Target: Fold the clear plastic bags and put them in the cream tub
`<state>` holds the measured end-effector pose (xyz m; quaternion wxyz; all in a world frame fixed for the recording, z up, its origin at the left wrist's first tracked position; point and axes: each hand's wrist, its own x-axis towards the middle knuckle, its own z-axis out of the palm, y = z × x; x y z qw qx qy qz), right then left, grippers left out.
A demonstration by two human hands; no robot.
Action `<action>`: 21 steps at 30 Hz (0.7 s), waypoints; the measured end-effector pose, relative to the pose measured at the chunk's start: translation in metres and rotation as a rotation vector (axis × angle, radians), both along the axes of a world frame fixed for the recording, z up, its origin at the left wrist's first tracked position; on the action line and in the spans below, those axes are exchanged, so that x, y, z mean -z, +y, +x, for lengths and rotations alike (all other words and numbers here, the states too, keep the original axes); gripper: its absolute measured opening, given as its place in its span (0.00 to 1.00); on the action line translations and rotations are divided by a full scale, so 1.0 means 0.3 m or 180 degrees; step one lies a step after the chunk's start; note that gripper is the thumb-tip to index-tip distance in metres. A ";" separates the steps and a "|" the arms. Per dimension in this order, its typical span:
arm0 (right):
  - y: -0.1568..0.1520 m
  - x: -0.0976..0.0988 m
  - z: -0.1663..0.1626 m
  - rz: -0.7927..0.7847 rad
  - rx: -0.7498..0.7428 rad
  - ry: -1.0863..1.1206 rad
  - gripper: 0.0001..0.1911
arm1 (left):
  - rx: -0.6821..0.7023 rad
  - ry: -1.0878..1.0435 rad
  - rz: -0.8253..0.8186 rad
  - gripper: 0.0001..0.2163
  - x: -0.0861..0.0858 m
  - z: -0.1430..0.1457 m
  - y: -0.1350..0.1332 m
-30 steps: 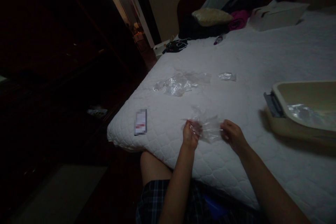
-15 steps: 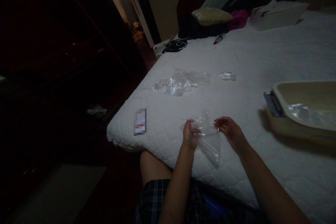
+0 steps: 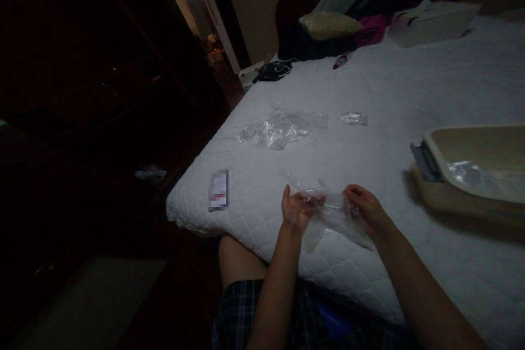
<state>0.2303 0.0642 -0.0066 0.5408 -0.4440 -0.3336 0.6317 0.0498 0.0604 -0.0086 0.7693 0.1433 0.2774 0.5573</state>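
A thin clear plastic bag (image 3: 334, 219) is spread between my two hands, over the near part of the bed. My right hand (image 3: 365, 209) is closed on the bag's right side, its thumb and fingers pinching the film. Palm upward, my left hand (image 3: 299, 209) has its thumb apart and its fingers stretched to the right. The film lies against those fingers and partly covers them. Farther back on the bed lie a crumpled clear plastic sheet (image 3: 276, 130) and a small folded clear packet (image 3: 353, 118).
A cream plastic bin (image 3: 443, 197) with a grey latch and clear plastic inside stands at right. A phone-like object (image 3: 219, 190), blurred out, lies near the bed's left corner. At the back are a white box (image 3: 430, 27), a pillow (image 3: 330, 25) and a magenta roll (image 3: 371, 31).
My right hand has taken hold of the bag, which is now drawn wider toward the right. My left hand's fingers have straightened out under the film.
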 end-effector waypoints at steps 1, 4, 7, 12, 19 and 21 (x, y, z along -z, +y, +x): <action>-0.002 -0.007 0.006 -0.0036 -0.0040 0.0088 0.17 | 0.0062 0.0053 -0.0037 0.24 0.001 0.001 -0.001; -0.012 -0.026 0.020 -0.0177 -0.0094 0.0317 0.16 | 0.0171 0.0097 -0.0076 0.24 -0.003 0.007 0.007; -0.022 -0.039 0.030 -0.0210 0.0037 0.0444 0.15 | 0.0015 0.0068 -0.0220 0.23 -0.013 0.017 0.024; -0.027 -0.038 0.029 -0.0150 -0.0358 0.0489 0.16 | 0.0236 0.0606 -0.0152 0.22 -0.014 0.038 0.023; -0.010 0.009 0.022 -0.0189 -0.0419 0.0452 0.18 | 0.1170 0.1749 0.0822 0.18 -0.005 0.044 -0.011; -0.004 0.016 0.023 -0.0171 -0.0416 0.0357 0.19 | 0.1306 0.2063 0.1120 0.16 -0.011 0.042 -0.011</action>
